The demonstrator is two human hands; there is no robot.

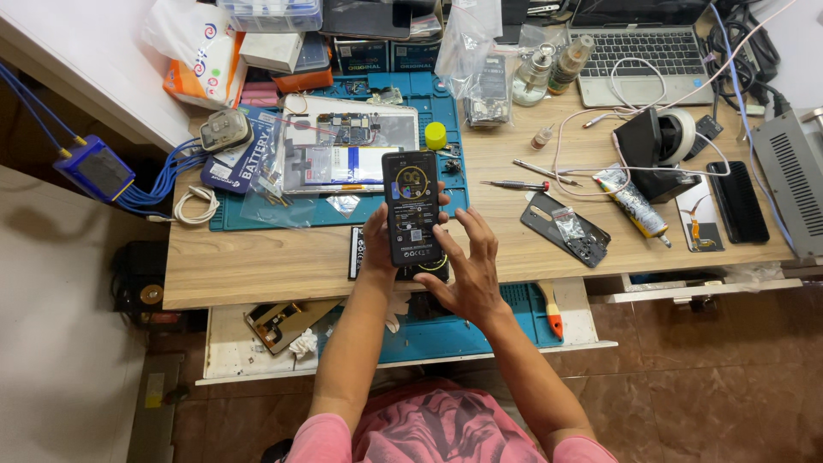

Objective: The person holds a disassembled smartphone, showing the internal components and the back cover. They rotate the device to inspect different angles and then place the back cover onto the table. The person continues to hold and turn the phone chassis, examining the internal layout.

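1. The left hand (375,244) is gripping a black phone (412,208) by its left edge, holding it flat over the front edge of the wooden desk (257,261). Fingers wrapped round it, thumb side tucked under, so it's properly closed on the thing.
2. The right hand (467,270) is hovering spread open just to the right of the phone, fingers fanned out, maybe brushing its lower right edge. It isn't holding anything as far as I can see.
3. The side of the phone facing up is dark with stickers and a ring-shaped part showing, so it's looking like the back or an inner panel, can't tell which.
4. Right under the phone there's a second flat black slab (357,253) peeking out, touching or nearly touching it.
5. Further up, an opened tablet (347,154) is lying on the blue work mat (446,111) with its board exposed, so that one's looking half stripped.
6. Off to the right, a screwdriver (514,184), a glue tube (633,202) and a dark cover with a little bag of screws (566,227) are sitting loose, so reassembly isn't looking finished.
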